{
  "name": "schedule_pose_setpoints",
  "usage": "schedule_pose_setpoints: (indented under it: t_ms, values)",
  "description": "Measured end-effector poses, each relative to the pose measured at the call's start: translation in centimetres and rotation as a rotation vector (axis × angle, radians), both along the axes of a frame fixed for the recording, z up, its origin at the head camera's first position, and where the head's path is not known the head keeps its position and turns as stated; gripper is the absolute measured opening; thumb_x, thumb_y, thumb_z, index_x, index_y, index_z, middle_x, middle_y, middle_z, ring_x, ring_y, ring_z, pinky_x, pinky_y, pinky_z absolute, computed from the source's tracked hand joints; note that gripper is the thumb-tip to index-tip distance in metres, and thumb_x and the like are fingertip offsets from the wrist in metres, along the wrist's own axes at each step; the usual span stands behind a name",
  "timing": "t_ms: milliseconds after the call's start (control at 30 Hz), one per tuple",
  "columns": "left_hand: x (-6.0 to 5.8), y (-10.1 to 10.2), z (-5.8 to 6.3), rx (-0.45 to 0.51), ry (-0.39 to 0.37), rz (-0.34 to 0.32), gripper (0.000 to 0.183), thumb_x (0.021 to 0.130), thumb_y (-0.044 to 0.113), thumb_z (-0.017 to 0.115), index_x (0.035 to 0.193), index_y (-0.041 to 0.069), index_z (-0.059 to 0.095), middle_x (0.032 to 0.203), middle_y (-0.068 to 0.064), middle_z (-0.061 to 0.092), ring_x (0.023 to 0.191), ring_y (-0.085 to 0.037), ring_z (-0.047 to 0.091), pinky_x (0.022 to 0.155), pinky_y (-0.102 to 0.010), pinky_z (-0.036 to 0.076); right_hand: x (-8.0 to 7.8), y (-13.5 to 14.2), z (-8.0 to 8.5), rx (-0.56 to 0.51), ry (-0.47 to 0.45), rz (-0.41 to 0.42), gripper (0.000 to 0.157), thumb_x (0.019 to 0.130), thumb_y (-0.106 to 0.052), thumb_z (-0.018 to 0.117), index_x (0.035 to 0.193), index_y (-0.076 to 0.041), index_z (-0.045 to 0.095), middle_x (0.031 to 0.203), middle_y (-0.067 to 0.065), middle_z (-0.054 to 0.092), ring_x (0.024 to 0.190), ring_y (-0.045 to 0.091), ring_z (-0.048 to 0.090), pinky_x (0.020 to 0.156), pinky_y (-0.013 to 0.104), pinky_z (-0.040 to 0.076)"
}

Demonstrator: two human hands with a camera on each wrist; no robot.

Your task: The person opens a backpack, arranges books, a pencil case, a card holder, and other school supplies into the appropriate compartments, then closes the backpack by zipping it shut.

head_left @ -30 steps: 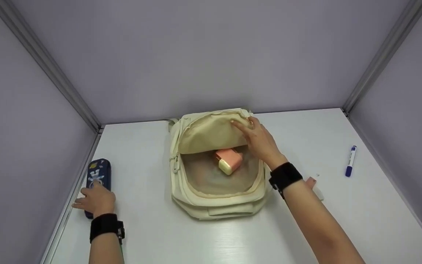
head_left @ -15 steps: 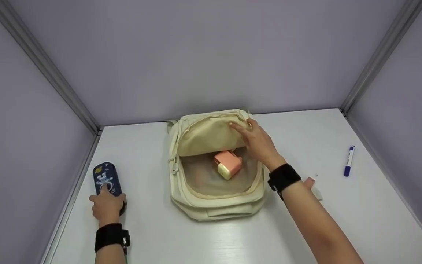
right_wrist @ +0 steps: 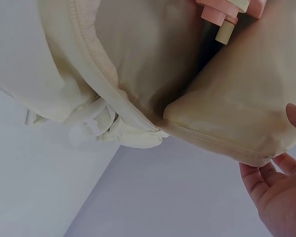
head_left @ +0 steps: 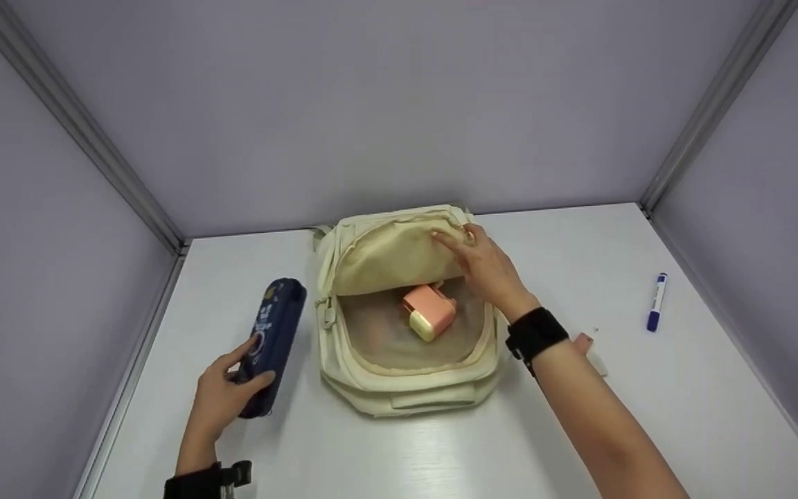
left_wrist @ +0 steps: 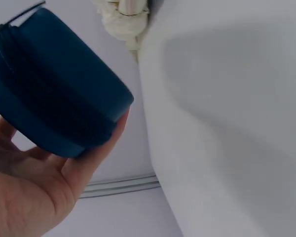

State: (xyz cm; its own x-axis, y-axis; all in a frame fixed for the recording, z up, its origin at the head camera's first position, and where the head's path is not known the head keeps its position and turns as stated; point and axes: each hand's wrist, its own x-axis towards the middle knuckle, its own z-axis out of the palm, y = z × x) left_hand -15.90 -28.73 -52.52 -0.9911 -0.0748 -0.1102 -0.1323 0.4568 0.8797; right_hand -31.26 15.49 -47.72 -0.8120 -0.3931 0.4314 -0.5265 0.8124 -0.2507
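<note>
My left hand (head_left: 222,395) grips a dark blue pencil case (head_left: 276,339) with a printed picture on its face, tilted and lifted off the table. In the left wrist view the case (left_wrist: 59,84) shows its end and a dark zipper band, with the fingers around it. A cream backpack (head_left: 409,398) lies unzipped in the middle. My right hand (head_left: 489,270) pinches the edge of its flap (head_left: 399,260) and holds it up; the right wrist view shows thumb and fingers (right_wrist: 281,192) at the zipper edge. Inside the backpack sits a pink and pale yellow object (head_left: 430,312), its kind unclear.
A blue-capped marker (head_left: 657,301) lies on the white table (head_left: 717,416) at the right. A small pink and white item (head_left: 589,350) is partly hidden behind the right forearm. Grey panels (head_left: 399,104) enclose the table at the back and sides.
My left hand has taken hold of the pencil case, lifted it from the table at the left and carried it right, towards the backpack. The right hand stays at the flap.
</note>
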Motion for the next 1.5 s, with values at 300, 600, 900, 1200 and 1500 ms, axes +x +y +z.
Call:
schedule_pose_setpoints:
  t_ms: [300,600,900,1200,1500]
  values:
    - [1.3,2.5,1.5,-0.001,-0.003,-0.190,0.061,0.078,0.021,0.084,0.135,0.020,0.062,0.132,-0.022,0.055,0.093,-0.026,0.063,0.069,-0.039,0.055,-0.1,0.4,0.1,0.007,0.005,0.005,0.064,0.093,0.006,0.058,0.142,-0.035,0.050,0.137,0.030,0.040,0.107,0.047,0.055,0.079,0.054,0.051]
    - [-0.1,8.9,1.0,-0.314,0.184,-0.176,0.058,0.076,0.031,0.083,0.130,0.020,0.066,0.121,-0.011,0.064,0.103,-0.028,0.061,0.083,-0.049,0.049,0.0,0.5,0.2,0.009,0.006,0.002,0.069,0.089,0.010,0.060,0.141,-0.034,0.052,0.137,0.029,0.039,0.109,0.047,0.054,0.080,0.054,0.050]
    - [-0.6,14.5,0.3,-0.574,0.318,-0.081,0.058,0.076,0.037,0.075,0.130,0.018,0.066,0.115,-0.022,0.060,0.086,-0.036,0.063,0.062,-0.052,0.052,0.2,0.6,0.3,-0.018,0.025,0.023,0.076,0.084,0.017,0.060,0.141,-0.033,0.053,0.135,0.029,0.040,0.109,0.045,0.053,0.082,0.053,0.049]
    - [-2.0,18.0,-0.5,-0.658,0.410,0.024,0.058,0.076,0.036,0.078,0.129,0.016,0.066,0.111,-0.027,0.058,0.084,-0.040,0.062,0.056,-0.054,0.052,0.1,0.9,0.1,-0.058,0.062,0.054,0.080,0.081,0.021,0.060,0.141,-0.031,0.053,0.134,0.030,0.040,0.114,0.045,0.050,0.086,0.053,0.049]
    - [-4.3,20.4,-0.4,-0.714,0.396,0.037,0.059,0.080,0.038,0.076,0.132,0.013,0.063,0.112,-0.028,0.059,0.085,-0.041,0.062,0.057,-0.052,0.052,0.1,1.2,-0.2,-0.086,0.114,0.075,0.072,0.087,0.019,0.056,0.141,-0.029,0.054,0.133,0.030,0.041,0.111,0.043,0.052,0.082,0.051,0.051]
